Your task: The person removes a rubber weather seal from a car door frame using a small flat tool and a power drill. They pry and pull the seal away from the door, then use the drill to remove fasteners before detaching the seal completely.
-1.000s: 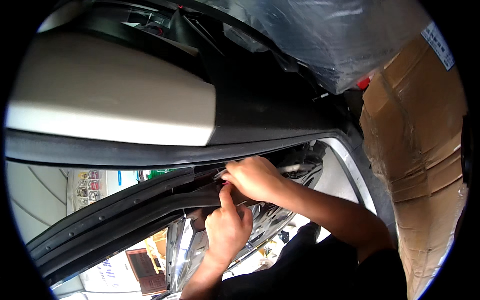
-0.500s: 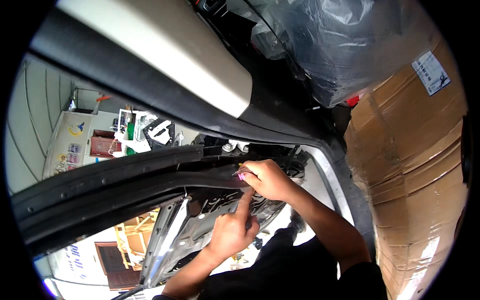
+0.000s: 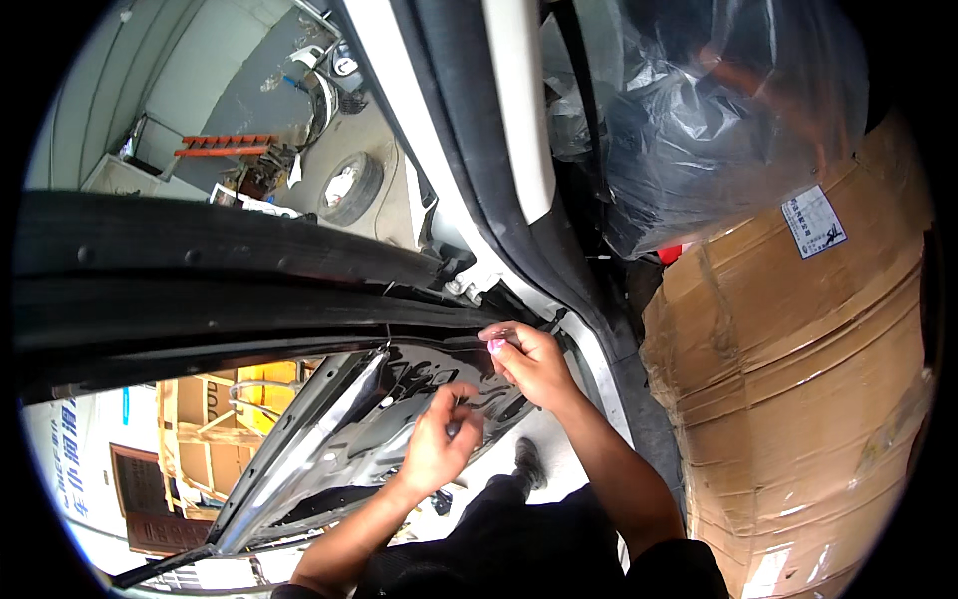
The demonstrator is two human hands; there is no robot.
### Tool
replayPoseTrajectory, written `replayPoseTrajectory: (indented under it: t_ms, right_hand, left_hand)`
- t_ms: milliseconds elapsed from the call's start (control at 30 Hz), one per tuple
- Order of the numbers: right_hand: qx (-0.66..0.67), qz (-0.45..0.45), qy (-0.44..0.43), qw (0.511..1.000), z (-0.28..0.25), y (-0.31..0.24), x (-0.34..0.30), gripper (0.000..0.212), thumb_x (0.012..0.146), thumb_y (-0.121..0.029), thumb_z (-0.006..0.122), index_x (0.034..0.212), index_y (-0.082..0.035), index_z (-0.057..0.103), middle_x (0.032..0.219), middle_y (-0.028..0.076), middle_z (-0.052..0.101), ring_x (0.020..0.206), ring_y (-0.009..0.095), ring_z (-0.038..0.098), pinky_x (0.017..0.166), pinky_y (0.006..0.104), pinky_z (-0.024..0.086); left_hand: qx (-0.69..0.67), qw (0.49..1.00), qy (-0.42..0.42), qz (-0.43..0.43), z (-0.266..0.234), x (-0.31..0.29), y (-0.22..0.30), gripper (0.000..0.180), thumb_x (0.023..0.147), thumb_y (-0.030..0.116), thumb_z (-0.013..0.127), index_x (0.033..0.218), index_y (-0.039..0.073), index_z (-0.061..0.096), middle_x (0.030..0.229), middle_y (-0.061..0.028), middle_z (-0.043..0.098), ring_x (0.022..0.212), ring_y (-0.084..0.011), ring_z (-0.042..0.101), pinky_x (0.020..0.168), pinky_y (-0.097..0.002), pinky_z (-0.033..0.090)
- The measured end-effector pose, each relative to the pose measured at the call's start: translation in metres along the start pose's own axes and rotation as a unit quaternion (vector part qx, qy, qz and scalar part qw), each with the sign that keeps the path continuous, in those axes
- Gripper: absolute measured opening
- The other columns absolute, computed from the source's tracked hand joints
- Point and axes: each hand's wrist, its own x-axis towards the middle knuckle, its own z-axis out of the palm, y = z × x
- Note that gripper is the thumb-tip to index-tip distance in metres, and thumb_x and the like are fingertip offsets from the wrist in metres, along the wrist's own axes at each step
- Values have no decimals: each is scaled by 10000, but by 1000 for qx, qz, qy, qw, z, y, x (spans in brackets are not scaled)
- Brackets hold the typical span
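Note:
An open car door with a dark, bare inner panel (image 3: 389, 439) stands before me. Black rubber weatherstrip (image 3: 239, 309) runs along its upper edge. My right hand (image 3: 534, 367) is at the strip's hinge-side end, thumb and fingers pinched together. A bit of pink shows at the thumb tip; what the pinch holds is hidden. Lower and to the left, my left hand (image 3: 444, 439) is apart from the strip. Its fingers are partly curled and slightly blurred, around a small dark rounded object (image 3: 454, 429) that I cannot name.
On the right stands a large brown cardboard box (image 3: 798, 379) beneath clear plastic wrapping (image 3: 738, 110). The car's door frame (image 3: 599, 389) curves between it and my right arm. Beyond the door are a tire (image 3: 351, 190), an orange ladder (image 3: 228, 146) and wooden crating (image 3: 205, 429).
My left hand has drawn back from the strip, where its index finger was pointing. The right hand stays pinched at the strip. The view has shifted, showing more floor beyond the door.

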Motion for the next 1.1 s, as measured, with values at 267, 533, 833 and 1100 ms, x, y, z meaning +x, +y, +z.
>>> replayPoseTrajectory:
  t_ms: [267, 533, 833, 1100]
  right_hand:
    - [-111, -39, -9, 993, 22, -24, -42, 111, 939, -47, 579, 989, 33, 637, 783, 35, 659, 710, 53, 584, 609, 239, 473]
    - [-230, -31, -18, 972, 27, -48, -69, 109, 871, -44, 602, 832, 48, 559, 657, 162, 626, 567, 224, 628, 528, 348, 457]
    - [-354, -73, -73, 929, 46, -60, -93, 158, 883, -71, 598, 797, 42, 529, 669, 230, 588, 614, 404, 610, 524, 446, 436]
    - [-332, 33, -170, 927, 80, -64, -110, 161, 922, -74, 523, 1034, 21, 588, 717, 88, 657, 618, 178, 628, 578, 333, 482]
  left_hand:
    - [67, 984, 48, 158, 5, 4, 30, 393, 935, 98, 652, 1251, 12, 434, 784, -87, 695, 694, -109, 636, 645, -274, 517]
    - [-119, 991, -21, 55, 6, -9, 36, 265, 917, 29, 671, 1147, 13, 543, 799, -13, 633, 666, -36, 547, 577, -193, 461]
    - [-144, 988, -34, 36, -10, -31, 28, 134, 907, 47, 680, 1019, -1, 623, 814, -10, 679, 729, -30, 576, 664, -203, 457]
    - [-111, 989, -11, 98, -34, -64, 4, 132, 896, 66, 701, 1007, 12, 655, 759, -8, 673, 690, -28, 564, 632, -210, 457]
